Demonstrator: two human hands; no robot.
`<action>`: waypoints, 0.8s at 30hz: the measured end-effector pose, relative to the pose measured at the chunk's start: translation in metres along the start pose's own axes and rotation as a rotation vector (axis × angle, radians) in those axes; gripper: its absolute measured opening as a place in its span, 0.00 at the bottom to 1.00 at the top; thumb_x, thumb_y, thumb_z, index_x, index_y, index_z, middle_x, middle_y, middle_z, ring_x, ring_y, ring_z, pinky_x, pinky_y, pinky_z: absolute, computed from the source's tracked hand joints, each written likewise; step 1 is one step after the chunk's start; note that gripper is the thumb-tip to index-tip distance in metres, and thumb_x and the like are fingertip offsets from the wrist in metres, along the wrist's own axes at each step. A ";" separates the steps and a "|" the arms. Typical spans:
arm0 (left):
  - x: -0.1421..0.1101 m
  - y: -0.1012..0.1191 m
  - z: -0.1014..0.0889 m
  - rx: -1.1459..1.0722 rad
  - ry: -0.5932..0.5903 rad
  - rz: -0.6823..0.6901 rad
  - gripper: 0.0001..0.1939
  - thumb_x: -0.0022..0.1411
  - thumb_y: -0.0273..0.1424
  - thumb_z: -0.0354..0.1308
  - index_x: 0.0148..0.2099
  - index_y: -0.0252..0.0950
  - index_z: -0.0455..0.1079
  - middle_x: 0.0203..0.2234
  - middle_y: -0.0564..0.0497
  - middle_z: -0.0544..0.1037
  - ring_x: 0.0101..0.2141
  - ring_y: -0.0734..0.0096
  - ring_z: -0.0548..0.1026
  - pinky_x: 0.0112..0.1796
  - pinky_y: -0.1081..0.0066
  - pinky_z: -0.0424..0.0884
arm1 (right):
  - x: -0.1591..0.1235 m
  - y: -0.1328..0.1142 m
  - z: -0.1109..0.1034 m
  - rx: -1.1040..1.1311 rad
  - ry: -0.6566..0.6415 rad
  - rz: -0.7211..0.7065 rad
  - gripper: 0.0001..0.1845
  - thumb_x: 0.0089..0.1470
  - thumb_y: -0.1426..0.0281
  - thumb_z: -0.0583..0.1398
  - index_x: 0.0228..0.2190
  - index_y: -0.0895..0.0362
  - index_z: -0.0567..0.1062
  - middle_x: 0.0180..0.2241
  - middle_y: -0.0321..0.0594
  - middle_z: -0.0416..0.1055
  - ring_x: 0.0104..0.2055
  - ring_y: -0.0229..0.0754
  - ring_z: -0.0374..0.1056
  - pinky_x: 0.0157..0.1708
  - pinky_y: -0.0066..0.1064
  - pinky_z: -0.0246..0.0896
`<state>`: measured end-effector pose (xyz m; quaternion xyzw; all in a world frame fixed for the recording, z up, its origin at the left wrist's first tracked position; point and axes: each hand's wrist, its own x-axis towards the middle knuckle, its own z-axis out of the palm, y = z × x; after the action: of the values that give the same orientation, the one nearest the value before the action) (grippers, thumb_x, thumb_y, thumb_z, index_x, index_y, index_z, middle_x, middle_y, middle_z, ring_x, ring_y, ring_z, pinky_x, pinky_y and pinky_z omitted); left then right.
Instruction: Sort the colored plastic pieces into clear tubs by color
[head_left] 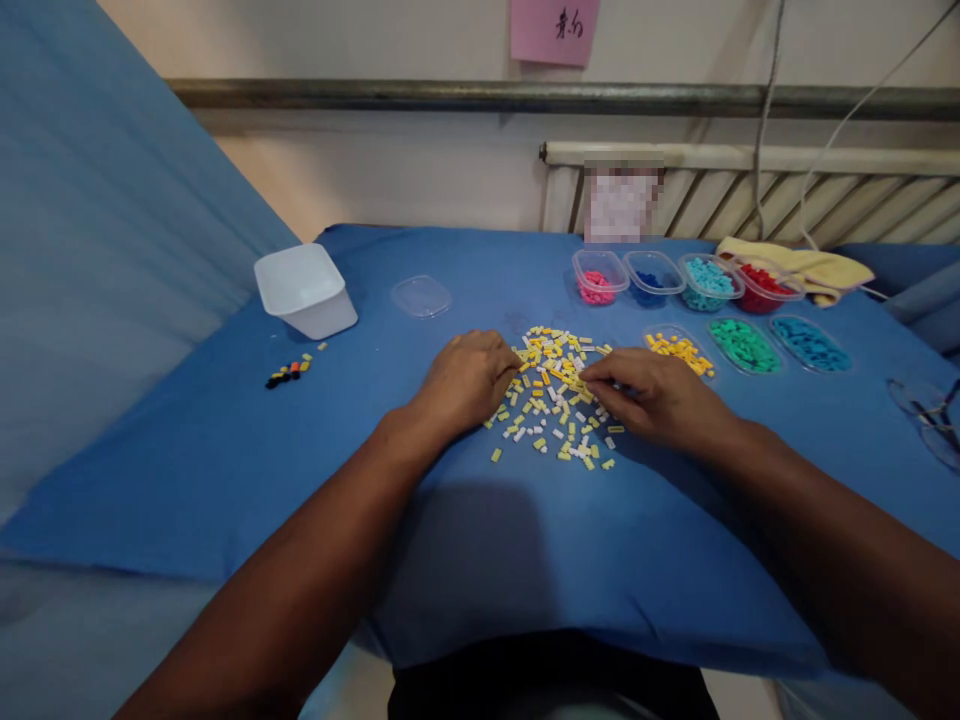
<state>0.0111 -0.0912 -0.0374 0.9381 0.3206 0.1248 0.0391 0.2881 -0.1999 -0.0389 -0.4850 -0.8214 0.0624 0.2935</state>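
A loose pile of small building bricks (551, 393), mostly pale yellow, white and orange-yellow, is spread over the blue cloth. At its left edge is my left hand (469, 378), fingers curled together and their tips down among the bricks; what they hold, if anything, is hidden. My right hand (660, 395) reaches in from the right, thumb and forefinger pinched at the pile's edge. Whatever is in that pinch is too small to make out. Just beyond the right hand lies a shallow clear container with orange-yellow bricks (679, 352).
Clear tubs hold pink (596, 288), dark blue (651, 282), light blue (707, 280) and red bricks (765, 283). Green (745, 345) and blue bricks (810, 343) fill lids nearer. At left are a white tub (306, 290), a clear lid (421, 297) and several dark and coloured bricks (285, 374). Glasses (930, 415) lie right.
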 end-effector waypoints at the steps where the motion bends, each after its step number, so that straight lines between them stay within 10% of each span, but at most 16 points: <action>1: 0.000 -0.002 0.001 -0.036 0.013 0.001 0.12 0.78 0.31 0.57 0.49 0.37 0.83 0.46 0.44 0.83 0.49 0.56 0.78 0.52 0.57 0.72 | 0.011 -0.005 0.000 -0.003 -0.049 0.002 0.11 0.73 0.68 0.60 0.47 0.56 0.84 0.43 0.44 0.86 0.43 0.46 0.81 0.44 0.35 0.70; 9: -0.005 0.000 -0.005 -0.137 -0.053 0.049 0.14 0.76 0.28 0.56 0.50 0.38 0.84 0.43 0.45 0.81 0.46 0.59 0.78 0.49 0.60 0.73 | 0.080 -0.032 0.014 -0.252 -0.446 0.239 0.13 0.69 0.67 0.61 0.44 0.53 0.87 0.43 0.44 0.87 0.42 0.49 0.79 0.38 0.36 0.59; 24: -0.009 0.009 -0.017 -0.114 -0.132 -0.004 0.12 0.66 0.29 0.58 0.48 0.37 0.79 0.46 0.45 0.83 0.46 0.55 0.79 0.47 0.57 0.70 | 0.076 -0.040 0.014 -0.268 -0.573 0.166 0.14 0.68 0.65 0.61 0.45 0.51 0.88 0.46 0.46 0.84 0.46 0.49 0.78 0.42 0.34 0.62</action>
<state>0.0051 -0.1038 -0.0219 0.9399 0.3118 0.0807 0.1137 0.2224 -0.1548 -0.0029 -0.5472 -0.8292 0.1115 -0.0223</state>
